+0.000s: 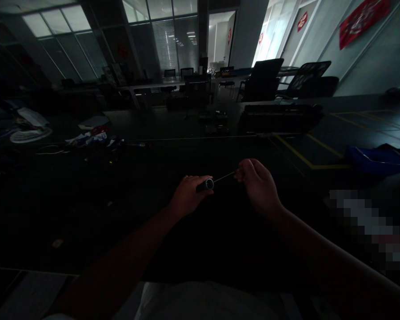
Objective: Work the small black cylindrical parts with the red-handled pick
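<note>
Over the dark table [146, 249], my left hand [187, 195] is closed around a short dark cylinder [202, 185]. The cylinder's round end, with a pale rim, faces the camera and to the right; it looks like a small flashlight, but the dim light hides its details. My right hand [257, 182] is closed, thumb and fingers pinching a thin pale line [224, 177], a cord or a rod. That line runs straight from the right fingertips to the cylinder's rimmed end. How it joins the cylinder cannot be made out.
A long black device [282, 118] lies across the table at back right, with a blue bag [375, 160] nearer on the right. Small boxy parts [216, 118] sit at back centre. A cluttered pile [96, 135] and a white round grille [31, 134] are at left. Chairs [263, 78] stand beyond.
</note>
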{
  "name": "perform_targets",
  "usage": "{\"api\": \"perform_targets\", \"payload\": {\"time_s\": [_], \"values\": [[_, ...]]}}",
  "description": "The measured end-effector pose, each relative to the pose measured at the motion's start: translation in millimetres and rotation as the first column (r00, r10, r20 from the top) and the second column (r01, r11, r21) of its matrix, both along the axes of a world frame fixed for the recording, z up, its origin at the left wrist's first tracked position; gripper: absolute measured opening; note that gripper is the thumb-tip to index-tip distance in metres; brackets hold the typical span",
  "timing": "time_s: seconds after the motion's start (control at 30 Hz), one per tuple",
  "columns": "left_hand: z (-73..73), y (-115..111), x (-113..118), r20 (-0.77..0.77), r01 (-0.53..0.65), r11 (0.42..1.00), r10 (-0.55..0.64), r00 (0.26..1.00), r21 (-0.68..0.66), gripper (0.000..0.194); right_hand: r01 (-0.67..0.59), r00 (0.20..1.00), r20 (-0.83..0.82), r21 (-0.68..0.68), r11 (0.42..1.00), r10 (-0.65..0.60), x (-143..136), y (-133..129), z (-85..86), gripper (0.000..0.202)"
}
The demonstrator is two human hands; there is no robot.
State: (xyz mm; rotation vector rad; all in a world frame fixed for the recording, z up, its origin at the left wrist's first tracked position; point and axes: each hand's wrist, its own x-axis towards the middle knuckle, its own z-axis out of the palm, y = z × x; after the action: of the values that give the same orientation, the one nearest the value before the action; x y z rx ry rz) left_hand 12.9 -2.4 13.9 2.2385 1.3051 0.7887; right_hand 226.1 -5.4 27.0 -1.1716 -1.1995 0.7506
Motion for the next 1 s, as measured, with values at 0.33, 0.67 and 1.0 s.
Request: {"api": "perform_targets", "payload": {"time_s": [0.33, 0.67, 1.0], "values": [[-1.0, -2.0, 1.3, 0.042, -0.023, 0.999, 0.025, 0.999, -0.042, 0.040, -0.023, 0.967, 0.254, 0.084, 0.996, 0.001, -7.5, -14.1, 7.0, 0.024], [-3.1, -1.4, -0.5, 0.053, 0.014, 0.999, -0.012, 0.999, -0.048, 0.038, 0.082, 0.968, 0.237, 0.004, 0.997, -0.080, -7.9, -14.2, 8.4, 0.031], [-5.7, -0.1, -1.1, 0.013, 0.008, 1.000, -0.008, 1.000, -0.014, 0.041, 0.168, 0.878, 0.433, 0.122, 0.978, -0.204, -8.7, -23.8, 13.9, 0.046]]}}
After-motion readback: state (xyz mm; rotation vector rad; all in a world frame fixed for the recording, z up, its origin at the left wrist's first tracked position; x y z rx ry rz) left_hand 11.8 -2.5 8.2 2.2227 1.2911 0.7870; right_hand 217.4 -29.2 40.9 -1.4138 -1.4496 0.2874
